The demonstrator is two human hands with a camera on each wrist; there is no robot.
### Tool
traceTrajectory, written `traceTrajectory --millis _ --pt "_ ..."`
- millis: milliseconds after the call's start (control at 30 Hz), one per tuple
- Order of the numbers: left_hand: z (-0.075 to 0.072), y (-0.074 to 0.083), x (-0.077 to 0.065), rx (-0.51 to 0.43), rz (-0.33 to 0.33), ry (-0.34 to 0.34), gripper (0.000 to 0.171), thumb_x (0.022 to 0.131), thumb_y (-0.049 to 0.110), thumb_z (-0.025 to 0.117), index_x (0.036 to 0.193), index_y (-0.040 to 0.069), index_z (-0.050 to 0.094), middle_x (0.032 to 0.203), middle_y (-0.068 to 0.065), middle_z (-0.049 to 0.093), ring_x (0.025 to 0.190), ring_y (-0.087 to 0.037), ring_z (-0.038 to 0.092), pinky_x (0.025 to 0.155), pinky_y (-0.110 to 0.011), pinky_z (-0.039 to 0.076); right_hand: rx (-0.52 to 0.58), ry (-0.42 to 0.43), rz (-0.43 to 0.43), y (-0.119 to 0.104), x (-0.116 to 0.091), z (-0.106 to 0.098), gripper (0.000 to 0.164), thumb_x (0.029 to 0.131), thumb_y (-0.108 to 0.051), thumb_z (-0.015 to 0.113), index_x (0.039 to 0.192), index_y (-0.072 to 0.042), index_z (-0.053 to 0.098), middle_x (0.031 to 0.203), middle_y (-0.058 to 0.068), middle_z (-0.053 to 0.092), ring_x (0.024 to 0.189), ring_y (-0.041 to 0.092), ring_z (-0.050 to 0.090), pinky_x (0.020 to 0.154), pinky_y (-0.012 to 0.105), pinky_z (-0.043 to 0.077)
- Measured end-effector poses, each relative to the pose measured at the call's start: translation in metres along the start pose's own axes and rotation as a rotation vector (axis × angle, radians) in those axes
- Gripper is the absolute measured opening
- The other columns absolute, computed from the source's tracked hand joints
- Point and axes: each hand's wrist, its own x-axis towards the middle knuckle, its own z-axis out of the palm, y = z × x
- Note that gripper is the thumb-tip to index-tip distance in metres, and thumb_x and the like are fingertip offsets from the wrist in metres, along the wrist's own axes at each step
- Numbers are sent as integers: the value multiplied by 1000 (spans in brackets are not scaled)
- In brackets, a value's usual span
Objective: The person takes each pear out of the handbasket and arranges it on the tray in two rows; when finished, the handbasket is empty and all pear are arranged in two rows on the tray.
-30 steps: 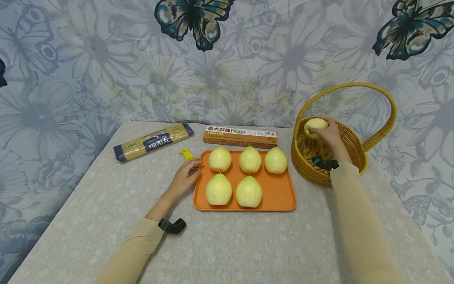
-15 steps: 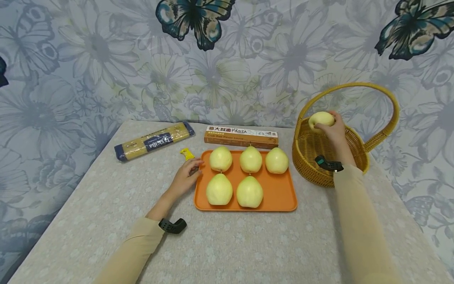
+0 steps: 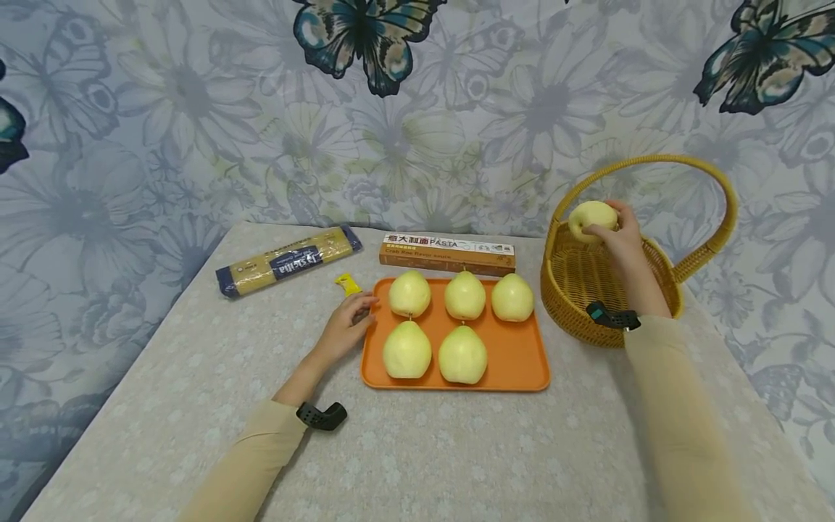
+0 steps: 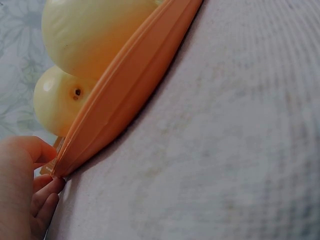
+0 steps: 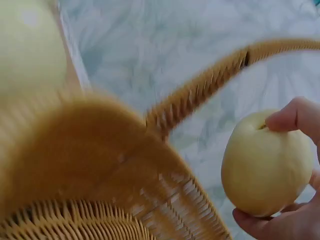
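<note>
My right hand (image 3: pixel 625 235) holds a pale yellow-green pear (image 3: pixel 592 221) at the back of the wicker basket (image 3: pixel 580 333), level with its rim. In the right wrist view the thumb lies by the pear's stem hollow, with fingers (image 5: pixel 250 222) under the fruit. Over on the left, my left hand (image 3: pixel 346 325) pinches the left rim of an orange tray (image 3: pixel 515 362) near its far corner. Several pears stand on this tray: a back row with one pear (image 3: pixel 512 297) at its right end, and a front row with another pear (image 3: pixel 462 355) on its right.
Behind the tray lies a pasta box (image 3: pixel 446 254). A long pack of spaghetti (image 3: pixel 287 261) lies at the back left, and a small yellow packet (image 3: pixel 348 283) sits by my left fingers. The basket's tall handle (image 3: pixel 711 181) arches over its opening. A patterned cloth wall (image 3: pixel 417 167) stands behind.
My right hand has raised the pear from inside the basket up to about its back rim, slightly to the right. The left hand stays at the tray. The head view has shifted slightly.
</note>
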Motion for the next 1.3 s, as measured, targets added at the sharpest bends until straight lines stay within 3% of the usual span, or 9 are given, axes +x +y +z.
traceTrajectory --millis 100,267,500,633,767,833,1067,1167,1300 --pt "1 0 0 -7 -3 2 34 95 6 56 128 -2 56 139 -22 45 125 -36 50 107 -48 44 52 -35 -18 -3 -16 0 74 87 -5 66 148 -16 25 144 2 26 115 10 38 76 12 46" --pt "2 4 -1 -7 -13 9 34 94 4 55 128 -3 55 140 -23 45 122 -37 52 106 -49 45 42 -156 -145 -9 -56 7 66 86 3 63 142 -16 35 131 -7 36 112 7 43 78 9 48" --pt "-5 33 -6 -18 -13 -15 35 93 -2 54 126 -12 53 138 -31 43 119 -44 51 104 -52 44 -40 -520 -361 5 -115 26 74 77 17 62 143 -2 36 138 -7 44 119 3 50 88 12 51" --pt "-7 39 -8 -14 -20 -25 35 93 -2 54 126 -12 52 139 -31 43 119 -43 51 104 -51 45 -171 -663 -396 28 -137 39 76 73 13 68 142 3 35 147 -1 39 128 -4 41 96 11 44" --pt "-7 37 -7 -22 -25 -26 35 93 -2 54 126 -12 53 139 -30 43 120 -43 51 105 -51 44 -328 -715 -403 47 -146 49 77 71 4 72 141 -1 40 146 14 39 128 -6 37 98 17 43" --pt "-8 38 -7 -27 -26 -27 35 93 -2 54 126 -12 53 139 -30 42 120 -43 51 105 -51 44 -391 -715 -399 53 -148 53 77 70 0 73 140 -6 43 145 14 40 128 -3 37 97 25 46" --pt "-8 40 -7 -11 -19 -13 35 93 -3 54 126 -12 53 138 -31 43 119 -44 51 104 -52 45 -528 -748 -416 65 -149 60 74 68 -6 73 138 -8 46 147 15 40 133 29 37 99 48 43" --pt "-6 38 -7 5 -13 -4 34 93 -2 54 126 -12 53 138 -31 44 119 -44 52 104 -53 45 -539 -766 -428 68 -149 61 75 67 -5 72 138 -6 46 149 15 37 136 32 35 103 48 39" --pt "-1 18 -3 -7 -15 7 35 94 0 54 127 -10 53 139 -28 43 120 -43 51 105 -54 43 -550 -797 -443 68 -151 60 77 67 -2 72 139 -7 44 152 14 33 137 33 33 104 44 39"
